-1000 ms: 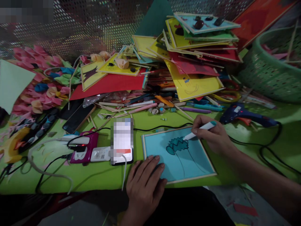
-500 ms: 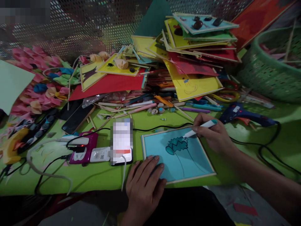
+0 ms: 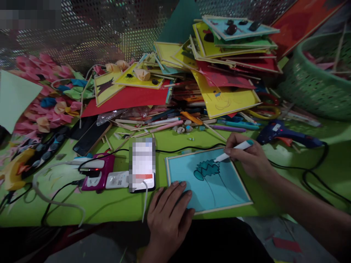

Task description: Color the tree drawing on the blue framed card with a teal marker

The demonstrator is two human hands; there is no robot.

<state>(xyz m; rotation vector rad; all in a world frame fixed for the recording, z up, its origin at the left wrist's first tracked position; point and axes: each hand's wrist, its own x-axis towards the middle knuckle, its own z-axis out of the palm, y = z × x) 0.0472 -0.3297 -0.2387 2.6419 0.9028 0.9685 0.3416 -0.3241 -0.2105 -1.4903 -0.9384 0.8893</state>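
Right hand [image 3: 251, 157]: fingers pinched around a white marker [image 3: 240, 146] with a teal end, over the far right part of the framed blue card [image 3: 215, 186], taken as reference. Marker tip at the upper right edge of the teal drawing [image 3: 207, 169] on the card; whether it touches cannot be told. Drawing: jagged, dark-outlined shapes, two thin lines running from them toward the near edge.

Left hand [image 3: 171, 213]: laid flat, fingers slightly apart, gripping nothing, on the near left corner of the card. Card lies flat on the green tabletop [image 3: 109, 210], near its front edge.

Just left of the card: lit phone [image 3: 142, 164], screen mostly pixelated. Farther left: magenta power strip [image 3: 108, 166] with cables plugged in. Beyond the card's far right corner: blue glue gun [image 3: 290, 135]. Behind the card: purple pen [image 3: 227, 128] among other pens; farther back, piled framed pictures [image 3: 238, 53]. Far right, well apart from the card: green basket [image 3: 315, 87].
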